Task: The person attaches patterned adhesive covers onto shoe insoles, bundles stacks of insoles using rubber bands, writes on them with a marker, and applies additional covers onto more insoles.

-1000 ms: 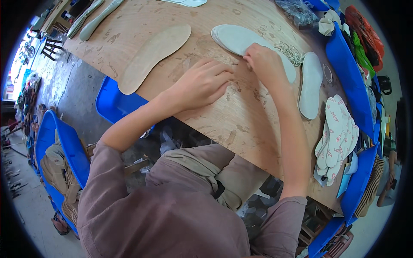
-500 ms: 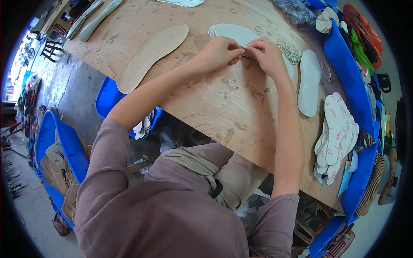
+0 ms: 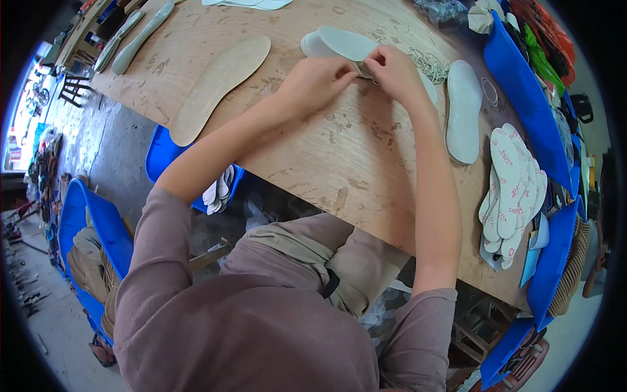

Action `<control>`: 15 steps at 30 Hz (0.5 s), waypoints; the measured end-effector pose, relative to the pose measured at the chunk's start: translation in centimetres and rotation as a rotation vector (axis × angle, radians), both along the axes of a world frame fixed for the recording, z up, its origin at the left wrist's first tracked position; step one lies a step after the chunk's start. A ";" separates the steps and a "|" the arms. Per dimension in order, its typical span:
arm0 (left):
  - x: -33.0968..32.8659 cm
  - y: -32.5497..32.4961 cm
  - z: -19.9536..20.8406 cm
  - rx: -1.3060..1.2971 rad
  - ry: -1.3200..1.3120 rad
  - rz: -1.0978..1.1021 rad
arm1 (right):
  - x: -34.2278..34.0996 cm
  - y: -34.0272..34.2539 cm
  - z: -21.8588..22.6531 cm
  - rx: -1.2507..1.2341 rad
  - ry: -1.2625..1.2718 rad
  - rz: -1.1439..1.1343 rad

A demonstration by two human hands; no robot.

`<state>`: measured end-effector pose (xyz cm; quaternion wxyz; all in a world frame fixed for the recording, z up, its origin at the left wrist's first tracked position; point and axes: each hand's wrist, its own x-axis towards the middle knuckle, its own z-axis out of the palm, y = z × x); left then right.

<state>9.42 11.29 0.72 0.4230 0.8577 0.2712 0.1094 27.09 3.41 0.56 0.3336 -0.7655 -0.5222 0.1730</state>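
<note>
Both hands have closed in on the pale insoles in the upper middle of the frame since a second ago, when the left hand lay lower on the bare board; now the left hand [image 3: 317, 77] and right hand [image 3: 392, 73] meet fingertip to fingertip over the stacked white insoles [image 3: 343, 42]; the fingers of each are curled together and seem to pinch the near edge of the top insole between them, probably to line it up or peel it, though the grip itself is hidden behind the knuckles; the insoles lie flat on the plywood table [image 3: 339, 157], one partly overlapping the other; just right of the right hand sits a tangle of thin rubber bands [image 3: 428, 64], near enough to reach; beside that lies a single white insole [image 3: 462, 111]; a tan board insole [image 3: 219, 88] rests well apart at upper left; a pile of printed insoles [image 3: 509, 189] sits at the right edge.
</note>
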 end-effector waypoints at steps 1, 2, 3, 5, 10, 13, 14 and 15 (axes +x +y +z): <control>-0.3 -0.2 -0.8 0.389 -0.171 -0.120 | -0.1 0.1 -0.5 0.118 -0.152 0.052; -0.4 -0.4 -1.3 0.771 -0.349 -0.244 | 0.1 0.2 -0.9 0.229 -0.305 0.097; -0.3 -0.5 -1.7 0.771 -0.360 -0.268 | 0.4 0.2 -1.1 0.228 -0.310 0.071; 0.2 -1.2 -1.9 1.004 -0.344 -0.284 | 1.5 -0.4 -1.5 0.189 -0.448 0.204; -1.3 -0.5 -1.7 0.987 -0.097 -0.224 | -0.9 1.0 -2.1 0.162 -0.585 0.167; -1.4 -0.2 -1.7 1.096 -0.073 -0.293 | -2.2 0.7 -1.4 0.207 -0.717 0.075; -1.5 -0.4 -1.9 1.112 -0.058 -0.281 | -2.2 0.7 -1.5 0.190 -0.718 0.052; -1.6 -0.4 -2.0 1.130 -0.039 -0.264 | -2.2 0.7 -1.7 0.189 -0.692 0.038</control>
